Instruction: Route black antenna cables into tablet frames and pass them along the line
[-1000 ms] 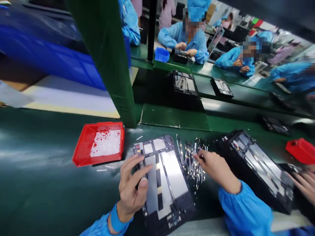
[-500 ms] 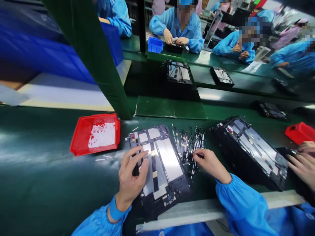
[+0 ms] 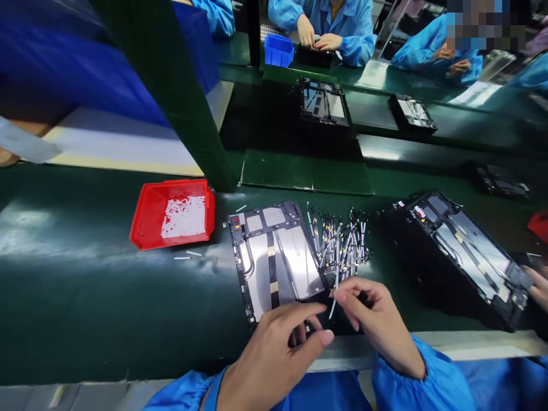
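Observation:
An opened tablet chassis [image 3: 276, 257] with silver plates lies flat on the dark green bench in front of me. A heap of thin flex cables [image 3: 340, 242] sits just to its right. My right hand [image 3: 377, 319] pinches one thin flex cable [image 3: 333, 305] between thumb and forefinger, over the chassis' near right corner. My left hand [image 3: 278, 357] hovers at the near edge of the chassis, fingers curled and reaching toward that cable, thumb and forefinger close to it.
A red tray [image 3: 173, 214] of white strips stands left of the chassis. A second open chassis [image 3: 462, 251] lies to the right, with another person's hand [image 3: 539, 285] by it. A green post [image 3: 171, 97] rises behind. Workers in blue sit across a conveyor [image 3: 385, 123] carrying more units.
My right hand lifted one cable from the heap and drew it toward me. My left hand left the upper chassis and came down to meet it. The camera tilted lower.

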